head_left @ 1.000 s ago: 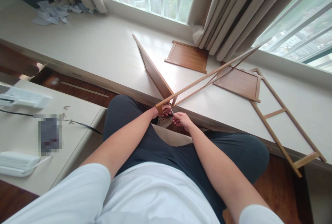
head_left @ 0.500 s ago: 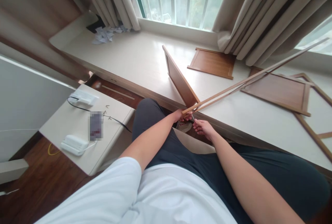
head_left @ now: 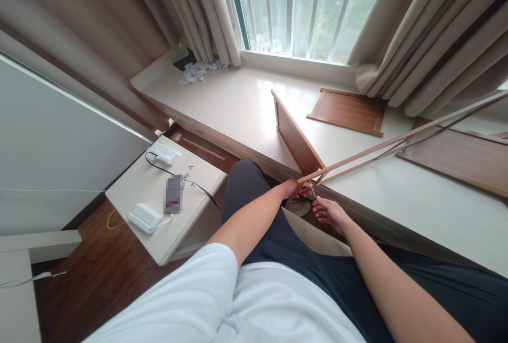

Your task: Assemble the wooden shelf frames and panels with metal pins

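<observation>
Left hand clamped on the frame's near end, right hand pinching a thin tool beside it

From my seat, far left, I have a side table (head_left: 204, 173) standing apart from the work. Next comes an upright panel (head_left: 296, 139), on edge on the white ledge (head_left: 238, 102), its long axis slanting from the window side down and right to the hands. My left hand (head_left: 291, 188) is closed, fingers curled around the near end of the wooden frame (head_left: 349, 159); the hidden fingertips I can't make out. Just right of it, my right hand (head_left: 331, 213) pinches a thin tool (head_left: 314, 193) between thumb and fingers, and the tool points up toward the corner where panel and frame meet. I can't tell whether its tip is seated. The hands are near each other but apart. The frame's long rails run away from them, up and right, over a flat panel (head_left: 460, 155) and out of view.
</observation>
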Demonstrator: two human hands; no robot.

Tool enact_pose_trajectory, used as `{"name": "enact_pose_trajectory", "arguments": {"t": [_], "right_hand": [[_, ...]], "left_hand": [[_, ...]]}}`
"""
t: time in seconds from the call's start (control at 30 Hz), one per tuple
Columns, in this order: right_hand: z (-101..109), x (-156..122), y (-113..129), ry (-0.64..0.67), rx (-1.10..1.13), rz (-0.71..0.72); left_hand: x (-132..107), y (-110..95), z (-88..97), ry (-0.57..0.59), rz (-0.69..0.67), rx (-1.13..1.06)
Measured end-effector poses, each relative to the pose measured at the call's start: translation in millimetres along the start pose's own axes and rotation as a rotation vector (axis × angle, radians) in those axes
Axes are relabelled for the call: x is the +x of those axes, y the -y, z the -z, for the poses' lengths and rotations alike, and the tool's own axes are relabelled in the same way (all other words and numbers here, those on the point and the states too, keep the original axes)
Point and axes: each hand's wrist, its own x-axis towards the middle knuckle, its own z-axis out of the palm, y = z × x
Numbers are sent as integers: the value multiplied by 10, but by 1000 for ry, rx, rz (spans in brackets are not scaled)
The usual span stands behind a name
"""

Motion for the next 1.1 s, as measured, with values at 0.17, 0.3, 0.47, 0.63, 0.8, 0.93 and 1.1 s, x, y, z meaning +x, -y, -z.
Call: {"name": "enact_pose_trajectory", "arguments": {"t": [0.17,0.3,0.47,0.63,0.8,0.93,1.1], "right_hand": [[-36,13,6,1,35,2],[-63,51,-1,32,89,61],[-79,74,25,44,119,112],[-83,76,37,29,87,147],[-82,106,17,-12,-52,206],[-80,132,8,-20,-175,257],[-48,126,48,-70,-243,336]], "left_hand": [[-15,0,20,17,49,-126],[7,31,64,-6,19,-152],[86,95,116,1,-1,-163],[91,98,126,2,-22,-182],[70,31,141,-55,-15,-165],[39,-56,185,-111,-5,-125],[-121,-175,316,-200,-85,-70]]}}
